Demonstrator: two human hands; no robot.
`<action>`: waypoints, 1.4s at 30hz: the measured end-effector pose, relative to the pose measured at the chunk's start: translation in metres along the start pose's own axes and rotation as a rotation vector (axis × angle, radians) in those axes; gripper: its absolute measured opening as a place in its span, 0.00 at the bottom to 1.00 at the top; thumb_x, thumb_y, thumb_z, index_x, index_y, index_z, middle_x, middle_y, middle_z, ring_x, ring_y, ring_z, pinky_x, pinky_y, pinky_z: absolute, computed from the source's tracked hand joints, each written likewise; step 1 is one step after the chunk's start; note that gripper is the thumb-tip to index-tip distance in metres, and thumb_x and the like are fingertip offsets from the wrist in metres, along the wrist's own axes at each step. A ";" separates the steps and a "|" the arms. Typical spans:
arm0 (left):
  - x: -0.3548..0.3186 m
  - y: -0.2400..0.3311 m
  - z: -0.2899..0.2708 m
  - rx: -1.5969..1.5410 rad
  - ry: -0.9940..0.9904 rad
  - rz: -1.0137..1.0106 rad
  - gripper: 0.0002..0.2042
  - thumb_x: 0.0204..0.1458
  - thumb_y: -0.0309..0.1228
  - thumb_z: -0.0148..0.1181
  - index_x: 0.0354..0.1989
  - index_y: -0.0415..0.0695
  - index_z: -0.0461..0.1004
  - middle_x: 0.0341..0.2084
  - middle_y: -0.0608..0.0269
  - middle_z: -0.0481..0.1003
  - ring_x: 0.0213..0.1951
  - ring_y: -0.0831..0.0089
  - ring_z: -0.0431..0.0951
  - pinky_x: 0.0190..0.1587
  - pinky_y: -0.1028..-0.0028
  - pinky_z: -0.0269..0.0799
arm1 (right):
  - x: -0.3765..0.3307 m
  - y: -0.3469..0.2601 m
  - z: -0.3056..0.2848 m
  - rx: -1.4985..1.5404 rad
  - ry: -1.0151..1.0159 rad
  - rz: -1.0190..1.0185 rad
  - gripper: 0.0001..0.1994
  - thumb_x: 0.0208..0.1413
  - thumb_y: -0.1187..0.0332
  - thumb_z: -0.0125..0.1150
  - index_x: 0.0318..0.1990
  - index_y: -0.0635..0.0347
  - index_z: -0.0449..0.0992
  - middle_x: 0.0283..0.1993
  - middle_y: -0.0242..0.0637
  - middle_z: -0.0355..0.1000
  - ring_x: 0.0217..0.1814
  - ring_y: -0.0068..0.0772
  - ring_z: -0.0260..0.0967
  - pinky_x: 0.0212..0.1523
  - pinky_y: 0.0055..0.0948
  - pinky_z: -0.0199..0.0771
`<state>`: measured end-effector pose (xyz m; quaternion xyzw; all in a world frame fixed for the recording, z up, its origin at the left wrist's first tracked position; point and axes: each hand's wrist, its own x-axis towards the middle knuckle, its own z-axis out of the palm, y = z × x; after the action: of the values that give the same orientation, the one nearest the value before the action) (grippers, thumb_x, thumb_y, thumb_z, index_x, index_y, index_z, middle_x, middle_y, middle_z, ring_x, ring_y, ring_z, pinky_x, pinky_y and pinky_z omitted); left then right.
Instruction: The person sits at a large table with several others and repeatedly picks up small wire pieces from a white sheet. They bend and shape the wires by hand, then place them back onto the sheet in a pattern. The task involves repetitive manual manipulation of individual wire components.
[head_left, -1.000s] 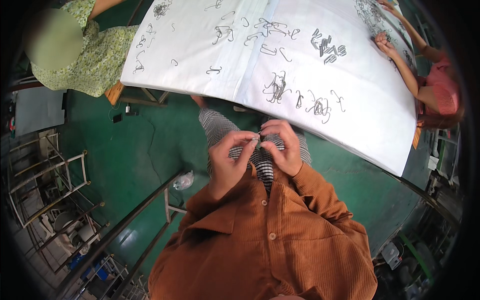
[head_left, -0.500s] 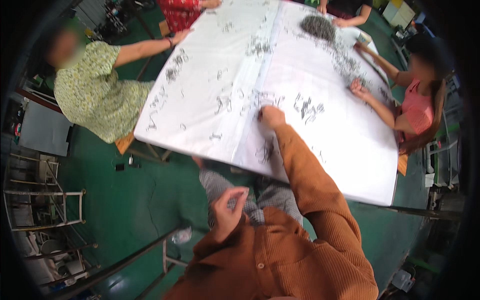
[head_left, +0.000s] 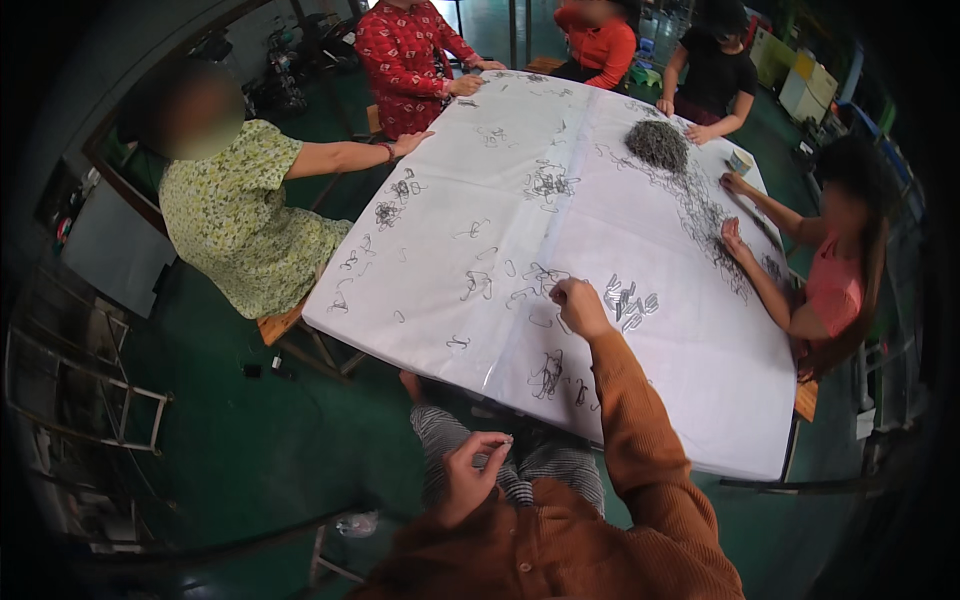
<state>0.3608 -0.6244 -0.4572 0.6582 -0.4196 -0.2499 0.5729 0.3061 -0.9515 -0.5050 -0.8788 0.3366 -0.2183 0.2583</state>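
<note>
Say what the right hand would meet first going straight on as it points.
The right hand would likely first meet the dark wire hooks just ahead of it; exact depth is unclear.

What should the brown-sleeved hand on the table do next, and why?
Perhaps pinch one of the bent wires, because the right hand is right beside that small cluster; whether it holds one is hidden. The left hand, off the table, seems to pinch a tiny piece.

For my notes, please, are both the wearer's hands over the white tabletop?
No, only the right hand is over the tabletop; the left hand is near the striped trousers.
</note>
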 end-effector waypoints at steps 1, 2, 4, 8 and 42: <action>0.000 0.000 0.001 -0.013 0.005 -0.008 0.06 0.52 0.17 0.60 0.38 0.34 0.75 0.34 0.58 0.80 0.35 0.77 0.80 0.39 0.79 0.75 | -0.013 -0.016 -0.011 0.038 0.055 -0.030 0.05 0.47 0.80 0.58 0.31 0.65 0.78 0.33 0.48 0.77 0.36 0.52 0.74 0.38 0.39 0.73; -0.002 -0.001 0.002 -0.019 0.015 -0.022 0.06 0.52 0.17 0.60 0.38 0.34 0.75 0.34 0.58 0.80 0.35 0.77 0.80 0.39 0.79 0.75 | -0.029 -0.038 -0.019 0.138 0.060 -0.026 0.02 0.48 0.78 0.61 0.30 0.65 0.78 0.30 0.45 0.77 0.32 0.45 0.75 0.35 0.35 0.73; -0.003 -0.007 0.004 -0.087 0.034 -0.056 0.06 0.53 0.17 0.59 0.39 0.33 0.75 0.35 0.58 0.80 0.35 0.77 0.80 0.39 0.79 0.75 | -0.069 -0.072 -0.033 0.429 -0.010 0.087 0.02 0.50 0.76 0.65 0.29 0.65 0.78 0.25 0.38 0.76 0.28 0.30 0.73 0.31 0.27 0.71; -0.003 -0.013 0.005 -0.198 0.013 -0.105 0.06 0.54 0.17 0.58 0.40 0.33 0.74 0.37 0.58 0.79 0.39 0.77 0.79 0.42 0.80 0.74 | -0.137 -0.109 -0.042 0.875 -0.231 0.164 0.04 0.51 0.76 0.67 0.31 0.66 0.78 0.26 0.30 0.75 0.29 0.15 0.68 0.31 0.19 0.68; -0.010 -0.010 0.004 0.046 0.087 0.035 0.09 0.48 0.15 0.61 0.38 0.34 0.77 0.33 0.58 0.80 0.33 0.75 0.80 0.37 0.78 0.75 | -0.201 -0.133 0.003 0.885 0.014 0.148 0.09 0.43 0.77 0.72 0.27 0.64 0.74 0.34 0.35 0.71 0.38 0.27 0.68 0.42 0.24 0.69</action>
<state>0.3556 -0.6183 -0.4693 0.6739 -0.4114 -0.2014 0.5797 0.2356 -0.7236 -0.4694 -0.6559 0.2744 -0.3283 0.6218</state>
